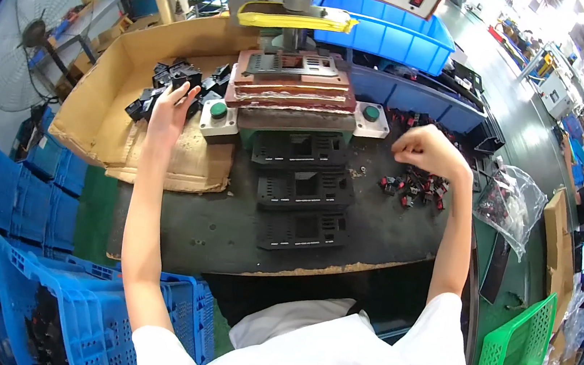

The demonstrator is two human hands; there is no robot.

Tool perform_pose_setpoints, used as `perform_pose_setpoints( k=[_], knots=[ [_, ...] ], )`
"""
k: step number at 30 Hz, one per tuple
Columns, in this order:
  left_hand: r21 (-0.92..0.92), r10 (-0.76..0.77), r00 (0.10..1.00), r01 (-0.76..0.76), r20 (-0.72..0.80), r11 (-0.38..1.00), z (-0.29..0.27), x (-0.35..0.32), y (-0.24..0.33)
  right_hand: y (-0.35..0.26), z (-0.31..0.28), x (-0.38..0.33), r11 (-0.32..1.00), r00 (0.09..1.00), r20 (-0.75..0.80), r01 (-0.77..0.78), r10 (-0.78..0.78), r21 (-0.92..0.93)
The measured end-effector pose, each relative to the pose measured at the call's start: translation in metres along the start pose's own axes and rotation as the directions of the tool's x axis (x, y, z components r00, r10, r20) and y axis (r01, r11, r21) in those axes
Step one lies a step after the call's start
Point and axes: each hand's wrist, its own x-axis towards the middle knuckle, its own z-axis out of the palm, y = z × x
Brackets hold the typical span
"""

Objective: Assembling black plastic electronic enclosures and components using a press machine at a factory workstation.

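My left hand (172, 111) reaches over the cardboard box, fingers stretched out and a little apart beside a heap of black plastic parts (178, 75). Whether a fingertip touches one of them is hard to see. On the other side, my right hand (426, 149) is closed, thumb and fingers pressed together, above a pile of small red-and-black parts (419, 187) that look like rocker switches. Anything in that pinch is hidden. Between my arms lie black panels with cutouts: a far one (303, 150), a middle one (306, 187) and a near one (303, 230).
A press with a layered reddish-brown block (291, 98) and metal plate stands ahead, flanked by green push buttons (218, 110) (371, 113). The cardboard box (96, 118) is at left. Blue bins (422, 42) stand behind, a clear plastic bag (512, 202) and green basket (515, 356) at right.
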Motion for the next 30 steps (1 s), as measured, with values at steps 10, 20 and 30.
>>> perform_pose_setpoints(
  k=[10,20,30],
  knots=[
    [0.404,0.027,0.998,-0.003,-0.052,0.915,0.012,-0.022,0.002,-0.003,0.022,-0.020,0.976,0.987,-0.067,0.155,-0.146,0.155],
    [0.207,0.107,0.989,-0.127,0.106,0.970,0.027,-0.034,0.003,0.008,0.030,-0.009,0.984,0.981,0.162,0.080,-0.106,0.158],
    [0.604,0.348,0.724,-0.689,0.595,0.401,0.110,-0.036,0.007,0.016,0.031,-0.016,0.980,0.964,0.220,0.119,-0.153,0.160]
  ],
)
